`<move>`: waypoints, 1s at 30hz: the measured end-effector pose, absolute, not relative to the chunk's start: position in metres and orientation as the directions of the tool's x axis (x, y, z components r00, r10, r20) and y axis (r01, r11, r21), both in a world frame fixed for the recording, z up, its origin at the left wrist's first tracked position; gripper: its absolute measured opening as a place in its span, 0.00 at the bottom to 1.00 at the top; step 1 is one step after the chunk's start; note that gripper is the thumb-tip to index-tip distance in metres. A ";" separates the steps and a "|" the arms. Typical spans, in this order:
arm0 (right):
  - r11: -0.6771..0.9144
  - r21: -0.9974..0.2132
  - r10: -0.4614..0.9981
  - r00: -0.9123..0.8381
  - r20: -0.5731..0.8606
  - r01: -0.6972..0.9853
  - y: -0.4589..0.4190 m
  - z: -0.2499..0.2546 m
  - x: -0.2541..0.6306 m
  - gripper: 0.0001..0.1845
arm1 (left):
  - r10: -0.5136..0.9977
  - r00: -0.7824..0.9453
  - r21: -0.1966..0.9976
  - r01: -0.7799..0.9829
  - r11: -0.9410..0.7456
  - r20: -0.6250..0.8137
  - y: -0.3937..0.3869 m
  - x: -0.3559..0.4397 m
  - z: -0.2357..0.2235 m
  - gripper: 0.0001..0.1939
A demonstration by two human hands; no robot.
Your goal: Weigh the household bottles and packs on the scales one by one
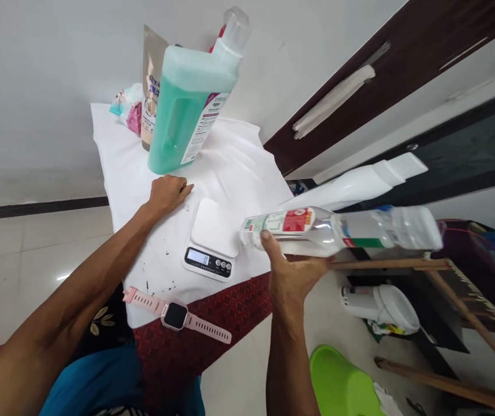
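Note:
My right hand (pixel 293 274) grips a clear bottle (pixel 323 225) with a red, white and green label, its capped end pointing right in the view. The bottle's base is beside the right edge of a white digital scale (pixel 208 240); I cannot tell whether they touch. Nothing rests on the scale's platform, and its lit display seems to read 0. My left hand (pixel 168 193) rests on the white cloth with its fingers curled, just in front of a large bottle of green liquid (pixel 182 110). Nothing shows in that hand.
A pink-strapped smartwatch (pixel 175 315) lies at the table's near edge. Behind the green bottle stand a beige tube (pixel 148 110) and a colourful packet (pixel 130 110). A white bottle (pixel 351 185) stands beyond the clear one. A green tub (pixel 338 384) and a white bucket (pixel 381 306) are at lower right.

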State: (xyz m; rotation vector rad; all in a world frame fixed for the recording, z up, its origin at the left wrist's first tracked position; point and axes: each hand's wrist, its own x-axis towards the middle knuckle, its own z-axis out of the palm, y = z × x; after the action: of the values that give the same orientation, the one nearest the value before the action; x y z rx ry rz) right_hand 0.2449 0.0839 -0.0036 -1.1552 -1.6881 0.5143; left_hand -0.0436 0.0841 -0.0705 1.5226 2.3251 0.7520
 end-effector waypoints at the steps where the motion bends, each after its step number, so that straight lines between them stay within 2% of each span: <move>1: 0.443 -0.792 0.884 -0.055 0.465 0.420 0.079 0.000 0.234 0.32 | 0.906 -0.419 0.556 0.768 0.318 0.060 0.084 -0.044 -0.070 0.20; 4: 0.393 -0.843 0.916 -0.072 0.395 0.368 0.073 -0.002 0.209 0.32 | 0.905 -0.420 0.558 0.768 0.315 0.067 0.084 -0.044 -0.070 0.19; 11: 0.375 -0.810 0.926 -0.139 0.352 0.451 0.084 -0.034 0.207 0.39 | 0.903 -0.422 0.540 0.781 0.315 0.082 0.085 -0.043 -0.070 0.20; 18: 0.354 -0.828 0.935 -0.179 0.305 0.434 0.085 -0.032 0.207 0.40 | 0.902 -0.427 0.515 0.787 0.339 0.059 0.086 -0.043 -0.068 0.19; 21: 0.336 -0.854 0.936 -0.241 0.256 0.397 0.080 -0.031 0.222 0.47 | 0.896 -0.441 0.524 0.776 0.352 0.050 0.085 -0.043 -0.068 0.19; 23: 0.309 -0.871 0.945 -0.224 0.238 0.382 0.077 -0.033 0.241 0.51 | 0.893 -0.447 0.539 0.763 0.358 0.040 0.085 -0.042 -0.067 0.18; 27: 0.216 -0.905 0.976 -0.066 0.206 0.366 0.074 -0.037 0.279 0.43 | 0.897 -0.442 0.528 0.769 0.360 0.032 0.086 -0.042 -0.067 0.17; 30: 0.217 -0.899 0.976 -0.082 0.201 0.380 0.076 -0.036 0.283 0.43 | 0.898 -0.438 0.499 0.784 0.368 0.026 0.086 -0.041 -0.068 0.18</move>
State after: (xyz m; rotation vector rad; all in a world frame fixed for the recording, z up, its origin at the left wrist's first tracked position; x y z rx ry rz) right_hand 0.2831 0.0758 -0.0358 -1.3008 -1.6194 0.8603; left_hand -0.0414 0.0864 -0.0680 1.4989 2.3800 0.6580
